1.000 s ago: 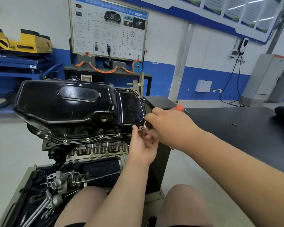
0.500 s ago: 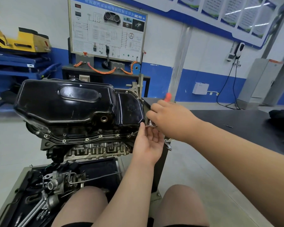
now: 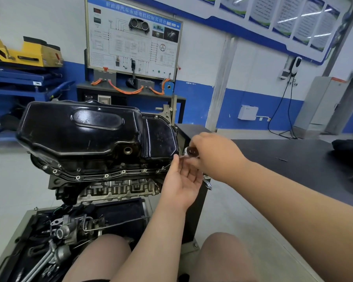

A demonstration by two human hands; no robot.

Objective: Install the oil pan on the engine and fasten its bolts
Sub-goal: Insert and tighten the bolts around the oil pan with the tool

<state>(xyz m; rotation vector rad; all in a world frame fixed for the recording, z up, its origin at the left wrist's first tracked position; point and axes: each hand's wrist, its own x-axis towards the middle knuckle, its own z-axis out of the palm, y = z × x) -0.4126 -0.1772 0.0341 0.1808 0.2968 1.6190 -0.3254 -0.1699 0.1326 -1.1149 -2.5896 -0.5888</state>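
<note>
The black oil pan (image 3: 86,133) sits on the upturned engine (image 3: 118,189), with several bolts (image 3: 106,176) along its front flange. At the pan's right front corner a thin metal driver shaft (image 3: 165,167) reaches a flange bolt. My right hand (image 3: 216,157) grips the tool's head (image 3: 189,152) there. My left hand (image 3: 181,184) is palm up with straight fingers, its fingertips touching the shaft just below the right hand. The tool's handle is hidden by my right hand.
The engine stands on a grey stand with a tray (image 3: 31,216) of loose metal parts (image 3: 65,237) below. A black bench (image 3: 293,163) lies to the right. A training board (image 3: 132,37) and a blue lift table (image 3: 25,80) stand behind. My knees (image 3: 222,253) are at the bottom.
My left hand has opened from a pinch at the bolt to a flat upturned palm. My right hand has turned, and the orange handle end seen earlier is now hidden.
</note>
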